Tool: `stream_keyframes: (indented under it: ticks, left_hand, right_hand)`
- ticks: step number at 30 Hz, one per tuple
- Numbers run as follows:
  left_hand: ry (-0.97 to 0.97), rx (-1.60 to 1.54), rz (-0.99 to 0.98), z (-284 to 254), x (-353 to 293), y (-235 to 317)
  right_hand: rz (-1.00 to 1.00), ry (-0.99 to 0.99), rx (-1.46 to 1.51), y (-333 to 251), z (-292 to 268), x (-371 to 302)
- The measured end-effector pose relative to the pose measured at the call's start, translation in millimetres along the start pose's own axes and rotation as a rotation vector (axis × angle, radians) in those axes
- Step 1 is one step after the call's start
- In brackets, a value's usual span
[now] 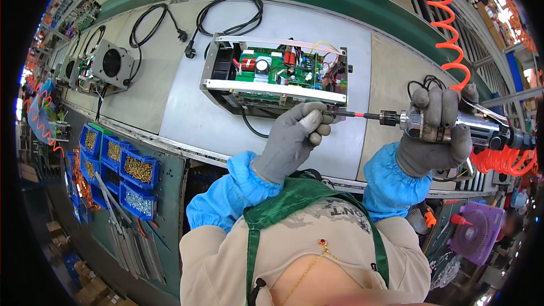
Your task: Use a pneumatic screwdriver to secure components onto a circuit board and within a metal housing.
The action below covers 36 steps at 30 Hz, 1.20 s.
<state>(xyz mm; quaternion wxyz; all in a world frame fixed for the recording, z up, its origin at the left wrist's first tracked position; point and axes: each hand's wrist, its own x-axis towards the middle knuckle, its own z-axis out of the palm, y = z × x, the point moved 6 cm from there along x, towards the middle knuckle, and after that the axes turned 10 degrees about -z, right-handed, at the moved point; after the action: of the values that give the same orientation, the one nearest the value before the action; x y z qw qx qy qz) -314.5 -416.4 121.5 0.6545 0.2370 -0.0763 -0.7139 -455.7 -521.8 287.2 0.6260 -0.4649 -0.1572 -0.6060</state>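
Observation:
My right hand [435, 130], in a grey glove, is wrapped round a silver air screwdriver [479, 129] held level, its bit pointing left. A long dark bit [362, 115] with a red band runs from the chuck toward my left hand [297, 136]. That hand, also gloved in grey, has its thumb and fingers closed on the bit's tip. Whether a screw sits between them is hidden. Just beyond my left hand stands an open metal-framed power unit [275, 88]. Inside it are a green circuit board [277, 71], red parts, a round capacitor and, at its left end, a dark fan.
Blue bins [139, 170] of brass and silver fasteners stand at the left, by long metal strips [136, 249]. A black cable [226, 14] lies coiled behind the unit. Another fan unit [111, 65] sits farther left. An orange coiled air hose [447, 28] hangs at the right, above a purple fan [477, 232].

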Motion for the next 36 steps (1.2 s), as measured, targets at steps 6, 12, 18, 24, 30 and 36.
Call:
stream_keyframes:
  ticks: [6, 12, 18, 24, 30, 36]
  left_hand:
    - [0.085, 0.097, 0.005, 0, 5, -4]
    - [0.096, 0.257, -0.052, 2, 5, -14]
    - [0.042, 0.244, -0.091, 4, 4, -25]
    - [0.072, 0.583, 0.021, 0, 0, -28]
    - [0.459, 0.901, 0.154, -69, 4, -16]
    - [0.415, 1.321, 0.255, -77, 38, -18]
  right_hand:
    - [-0.05, 0.095, -0.142, -9, -2, -10]
    - [-0.072, 0.0, -0.215, -15, 6, -17]
    - [-0.038, 0.085, -0.26, -22, 3, -30]
    - [-0.054, 0.034, -0.179, -30, -3, -39]
    - [-0.078, 0.193, -0.136, -49, -23, -47]
    - [-0.024, 0.148, -0.187, -54, -28, -50]
